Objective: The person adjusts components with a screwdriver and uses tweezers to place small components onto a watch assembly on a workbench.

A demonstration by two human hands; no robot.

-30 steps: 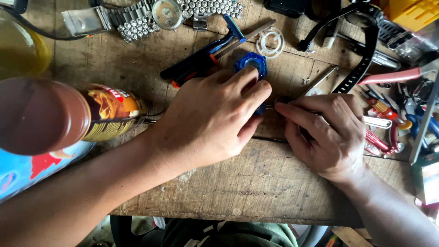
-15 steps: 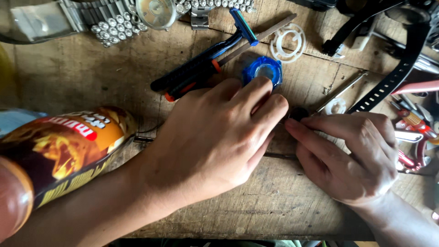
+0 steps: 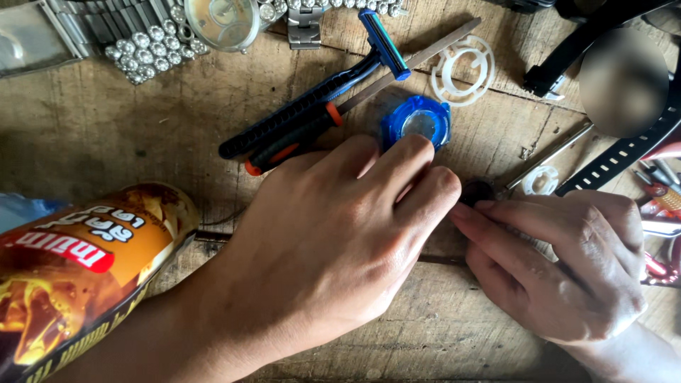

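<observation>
Blue watch case [image 3: 417, 123] lies flat on our worn wooden counter [image 3: 128, 135], face up. Just left of it rest a blue razor [image 3: 312, 92] and a black-and-orange tool [image 3: 291, 145]; a white plastic ring [image 3: 464, 69] sits to its right. Our left hand [image 3: 333, 241] presses fingertips on its near edge; our right hand [image 3: 560, 262], below and right of it, pinches a small dark piece [image 3: 477, 191].

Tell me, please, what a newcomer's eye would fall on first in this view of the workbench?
Two hands meet at the centre of the worn wooden bench: the left hand spreads wide, its fingers touching a round blue watch case, while the right hand pinches a small dark part. A bright orange snack tube lies at the lower left, and a blue-headed razor crosses the top.
</observation>
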